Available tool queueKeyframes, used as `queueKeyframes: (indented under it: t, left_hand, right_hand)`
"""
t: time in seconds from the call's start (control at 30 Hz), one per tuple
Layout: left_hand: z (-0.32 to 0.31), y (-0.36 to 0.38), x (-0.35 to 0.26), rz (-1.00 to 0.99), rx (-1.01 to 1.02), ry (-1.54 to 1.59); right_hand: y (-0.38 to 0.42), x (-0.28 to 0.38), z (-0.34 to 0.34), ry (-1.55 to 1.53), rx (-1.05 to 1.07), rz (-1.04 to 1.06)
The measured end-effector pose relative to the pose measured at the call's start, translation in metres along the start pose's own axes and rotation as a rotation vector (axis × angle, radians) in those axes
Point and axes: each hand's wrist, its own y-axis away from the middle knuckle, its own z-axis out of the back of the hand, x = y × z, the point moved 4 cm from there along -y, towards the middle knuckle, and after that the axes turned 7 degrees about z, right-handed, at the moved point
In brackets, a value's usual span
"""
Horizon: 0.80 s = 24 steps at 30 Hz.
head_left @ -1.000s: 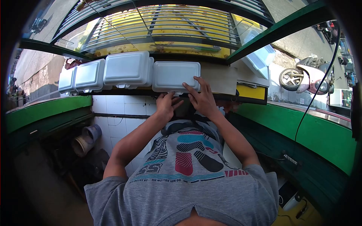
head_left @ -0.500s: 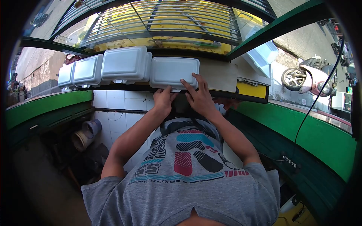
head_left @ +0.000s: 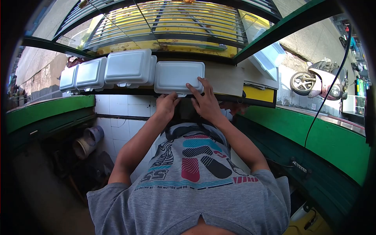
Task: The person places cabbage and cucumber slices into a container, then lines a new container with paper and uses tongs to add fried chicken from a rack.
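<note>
A closed white foam food box (head_left: 179,73) sits on the counter in front of me, its latch tab toward my body. My left hand (head_left: 167,105) is at its front edge, left of the tab, with the fingers bent and pressed together there; the fingertips are partly hidden. Fingers of my right hand (head_left: 206,102) lie spread on the lid's front right corner, the thumb at the front edge. To the left stand more closed foam boxes (head_left: 127,67), some of them stacked.
Brown paper (head_left: 229,79) lies right of the box. Behind the counter is a metal rack (head_left: 172,23) over a yellow surface. A pale blue tub (head_left: 266,58) stands at the right, and a motorbike (head_left: 321,80) is parked outside. Buckets (head_left: 84,147) sit low at the left.
Both hands stay on the same box in nearly the same pose. The view has shifted slightly; no other clear movement shows.
</note>
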Motion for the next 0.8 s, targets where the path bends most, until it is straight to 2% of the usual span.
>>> queueKeyframes:
  t: [0.33, 0.53, 0.6, 0.73, 0.8]
  left_hand:
    - [0.013, -0.001, 0.005, -0.028, 0.079, 0.027]
    - [0.020, 0.000, 0.008, -0.023, 0.196, -0.028]
    - [0.019, -0.005, 0.012, -0.002, 0.279, 0.046]
    - [0.016, -0.004, 0.011, -0.027, 0.289, 0.058]
    - [0.014, 0.002, 0.007, -0.003, 0.258, -0.089]
  right_hand:
    - [0.002, 0.003, 0.000, 0.015, 0.020, 0.000]
    - [0.002, 0.005, 0.000, 0.001, 0.013, -0.018]
    - [0.002, 0.006, -0.001, -0.001, 0.007, -0.022]
    - [0.003, 0.006, -0.002, 0.019, 0.010, -0.017]
    - [0.003, 0.006, -0.001, 0.028, 0.018, -0.015]
